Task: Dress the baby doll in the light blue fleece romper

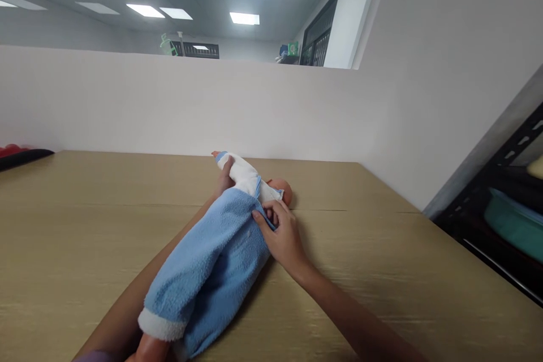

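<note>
A baby doll [285,188] lies on the wooden table, its head away from me and its legs toward me. It wears a fleece romper [203,249] with blue legs and body, white sleeves and a white cuff at the ankle. My left hand [225,179] is closed around the doll's white sleeve, the thumb on top and most fingers hidden behind it. The doll's small hand pokes out past the blue cuff. At the romper's front edge, below the doll's head, my right hand [282,232] pinches the blue fabric.
The wooden table [360,271] reaches to a low white partition [182,104]. On the right, a black metal shelf [475,203] holds a teal item [515,223]. A black-edged thing with red contents [14,153] sits at the far left.
</note>
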### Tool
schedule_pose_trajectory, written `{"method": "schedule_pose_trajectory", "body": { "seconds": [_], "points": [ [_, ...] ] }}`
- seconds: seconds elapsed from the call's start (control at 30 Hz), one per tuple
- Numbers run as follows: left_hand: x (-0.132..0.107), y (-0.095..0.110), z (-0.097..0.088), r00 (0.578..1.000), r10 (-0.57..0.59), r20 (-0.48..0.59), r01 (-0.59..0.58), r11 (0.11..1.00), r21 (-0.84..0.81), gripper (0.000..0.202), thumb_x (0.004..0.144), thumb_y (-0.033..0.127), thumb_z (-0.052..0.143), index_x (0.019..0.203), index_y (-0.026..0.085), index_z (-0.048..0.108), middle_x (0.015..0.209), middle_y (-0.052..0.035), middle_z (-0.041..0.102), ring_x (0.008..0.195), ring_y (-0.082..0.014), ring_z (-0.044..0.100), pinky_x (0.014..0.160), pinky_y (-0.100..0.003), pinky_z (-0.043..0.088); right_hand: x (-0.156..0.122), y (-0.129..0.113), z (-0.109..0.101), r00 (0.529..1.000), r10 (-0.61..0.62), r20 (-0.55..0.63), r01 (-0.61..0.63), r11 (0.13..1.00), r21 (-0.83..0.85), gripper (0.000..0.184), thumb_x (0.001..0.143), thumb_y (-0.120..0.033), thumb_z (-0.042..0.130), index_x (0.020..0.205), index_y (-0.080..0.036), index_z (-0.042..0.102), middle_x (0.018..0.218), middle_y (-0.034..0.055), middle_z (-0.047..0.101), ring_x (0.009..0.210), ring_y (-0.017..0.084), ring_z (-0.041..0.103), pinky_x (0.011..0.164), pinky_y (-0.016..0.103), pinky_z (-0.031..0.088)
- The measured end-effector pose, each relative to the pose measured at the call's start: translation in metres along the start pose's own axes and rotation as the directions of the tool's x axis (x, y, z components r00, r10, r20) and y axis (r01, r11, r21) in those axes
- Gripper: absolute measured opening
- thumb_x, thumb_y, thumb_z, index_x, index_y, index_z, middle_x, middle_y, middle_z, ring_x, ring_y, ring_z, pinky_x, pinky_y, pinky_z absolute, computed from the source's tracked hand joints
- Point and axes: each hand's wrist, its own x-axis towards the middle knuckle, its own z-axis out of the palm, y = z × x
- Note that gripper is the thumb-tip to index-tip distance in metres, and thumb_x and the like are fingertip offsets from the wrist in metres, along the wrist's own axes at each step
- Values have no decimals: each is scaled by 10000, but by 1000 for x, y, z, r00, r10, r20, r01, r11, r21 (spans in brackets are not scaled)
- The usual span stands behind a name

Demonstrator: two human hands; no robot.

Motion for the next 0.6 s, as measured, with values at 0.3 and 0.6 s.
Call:
{"method": "schedule_pose_trajectory", "body": {
  "seconds": [0.3,0.6],
  "points": [
    [-13,-3,13,1000,2,-15,-2,1000,-17,591,858,707,660,1232,252,703,902,-55,823,1083,-417,762,914,-497,642,3,28,-1,976,159,-147,-140,981,131,376,912,-591,677,919,-233,563,709,-53,467,647,154,470,631,285,401],
    [-20,40,13,992,29,122,-63,957,283,486,913,601,684,1157,186,749,1058,-99,814,1044,-312,735,903,-372,579,7,-14,-19,943,331,-6,-321,917,237,498,912,-655,652,1244,-285,643,1357,110,644,1217,280,610,1013,426,494]
  ]
}}
